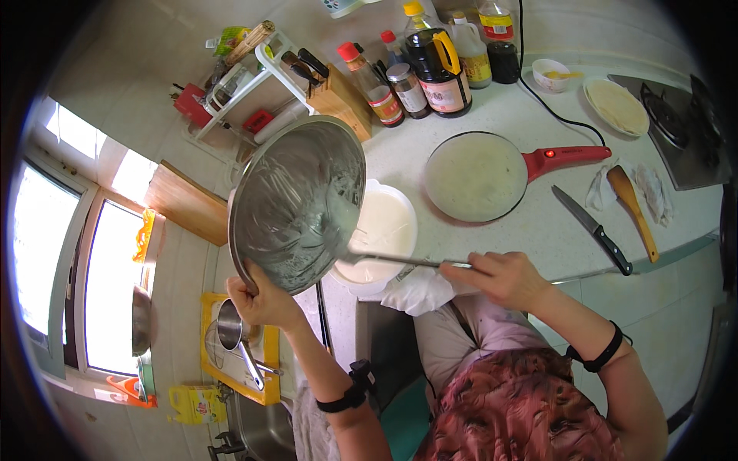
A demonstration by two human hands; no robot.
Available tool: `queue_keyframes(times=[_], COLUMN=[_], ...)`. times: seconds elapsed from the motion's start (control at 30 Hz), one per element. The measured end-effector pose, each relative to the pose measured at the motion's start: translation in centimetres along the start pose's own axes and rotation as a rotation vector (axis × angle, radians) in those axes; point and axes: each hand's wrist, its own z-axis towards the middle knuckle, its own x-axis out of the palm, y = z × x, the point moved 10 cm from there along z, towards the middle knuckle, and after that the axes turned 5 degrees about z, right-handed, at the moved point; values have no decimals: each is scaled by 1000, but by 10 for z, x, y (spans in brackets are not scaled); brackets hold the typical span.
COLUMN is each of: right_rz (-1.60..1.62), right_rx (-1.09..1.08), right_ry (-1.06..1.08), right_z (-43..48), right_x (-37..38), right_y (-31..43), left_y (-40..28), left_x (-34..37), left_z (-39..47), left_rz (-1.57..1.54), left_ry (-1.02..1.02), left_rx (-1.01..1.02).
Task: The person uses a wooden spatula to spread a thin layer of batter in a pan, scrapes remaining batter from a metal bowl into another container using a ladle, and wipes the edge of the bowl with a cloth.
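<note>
My left hand (265, 302) grips the rim of a large metal mixing bowl (288, 201), tipped on its side. Thin streaks of pale batter coat its inner wall. In my right hand (501, 279) is the handle of a long metal utensil (403, 260), its blurred head at the bowl's lower edge. Beneath lies a white plastic basin (408, 201) with smooth cream-coloured batter (383, 222), partly hidden by the metal bowl. To the right, a crepe maker with a red handle (571, 158) has a pale round layer (475, 176) on its plate, and its indicator light glows red.
A kitchen knife (594, 227) and wooden spatula (634, 210) lie near the counter's front edge. Farther back are a plate of thin pancakes (617, 106), a small bowl (550, 75), several sauce bottles (438, 69) and a knife block (343, 101). A black cord (536, 101) crosses the counter.
</note>
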Motion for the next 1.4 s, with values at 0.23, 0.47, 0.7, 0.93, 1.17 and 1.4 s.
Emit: queue_keyframes(times=[0.23,0.47,0.7,0.93,1.17,1.4], right_rz=[672,519,552,310,247,622], right_rx=[348,442,326,208,279,494], right_ry=[-148,133,98,81,186,-52], right_z=[26,8,35,36,14,32], right_x=[17,-1,7,-7,-3,11], right_y=[-19,-18,-10,-11,-21,-40], left_y=[-2,12,8,6,0,-26], left_x=[8,14,21,24,18,16], left_z=[-6,-13,-16,-13,-11,-13], left_rz=[-39,-36,-43,-49,-43,38], left_ry=[21,73,67,70,79,62], left_rx=[-18,2,33,56,119,194])
